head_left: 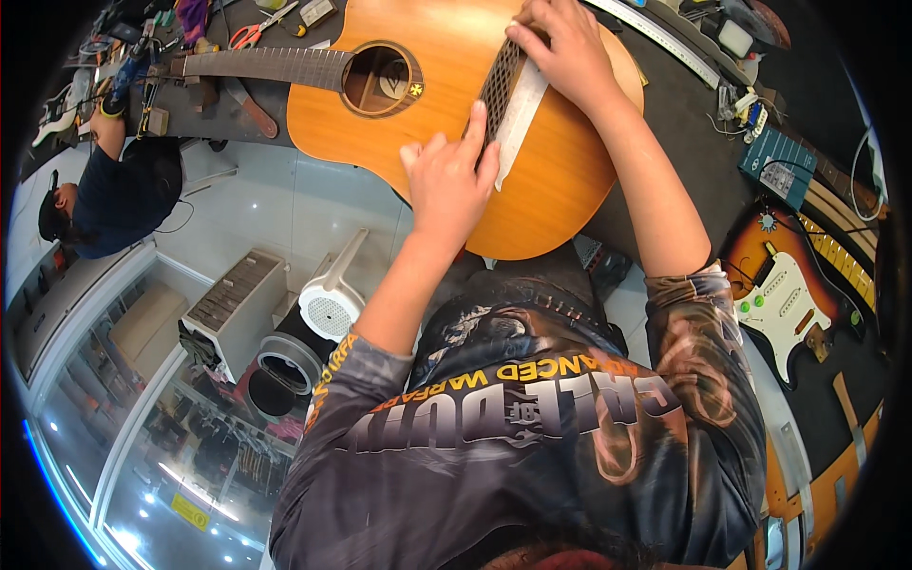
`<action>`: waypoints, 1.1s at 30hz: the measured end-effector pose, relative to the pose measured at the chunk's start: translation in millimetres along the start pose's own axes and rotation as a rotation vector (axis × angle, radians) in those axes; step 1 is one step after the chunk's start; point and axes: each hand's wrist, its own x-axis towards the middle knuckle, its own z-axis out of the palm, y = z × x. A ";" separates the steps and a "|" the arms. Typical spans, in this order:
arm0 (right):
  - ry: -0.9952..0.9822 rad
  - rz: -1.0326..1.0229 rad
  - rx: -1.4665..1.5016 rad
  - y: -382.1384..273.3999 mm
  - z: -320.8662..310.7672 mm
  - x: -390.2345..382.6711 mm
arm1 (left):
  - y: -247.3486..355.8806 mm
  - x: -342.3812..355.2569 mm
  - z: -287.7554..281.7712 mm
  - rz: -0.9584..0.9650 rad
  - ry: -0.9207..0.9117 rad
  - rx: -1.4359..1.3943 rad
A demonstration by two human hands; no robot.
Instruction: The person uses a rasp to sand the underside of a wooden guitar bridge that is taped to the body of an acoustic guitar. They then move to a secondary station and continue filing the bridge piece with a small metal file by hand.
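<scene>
An acoustic guitar (560, 176) with a light wood top lies flat on the dark bench in front of me. Across its lower body runs a long bar with a dark, diamond-patterned face (501, 81). Along the bar's right side a pale white strip (521, 119) lies on the guitar top. My right hand (567, 52) grips the bar's far end, fingers bent over it. At the near end my left hand (446, 185) has its index finger and thumb on either side of the bar, the other fingers curled. The hands partly cover both ends.
Orange-handled scissors (247, 36) and a brown-handled blade (252, 106) lie near the guitar neck. A long metal ruler (665, 43) is at the far right. A sunburst electric guitar (784, 290) lies right of me. Another person (123, 195) works at far left; a white stool (331, 312) stands below.
</scene>
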 end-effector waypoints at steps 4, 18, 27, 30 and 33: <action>0.008 -0.088 0.040 1.4 -1.5 -1.7 | 1.3 2.1 -2.7 -0.016 -0.031 0.015; 0.020 0.108 -0.007 2.7 4.2 10.3 | 1.7 18.9 8.5 0.000 0.025 0.031; 0.032 0.095 -0.035 7.9 3.1 9.7 | -0.3 19.8 5.4 0.025 0.021 0.055; 0.015 0.093 -0.029 8.8 4.6 10.7 | 0.2 17.9 3.4 0.002 -0.008 0.048; -0.001 -0.025 0.007 1.0 -5.1 -2.0 | -0.7 -11.5 -6.0 -0.013 -0.058 0.060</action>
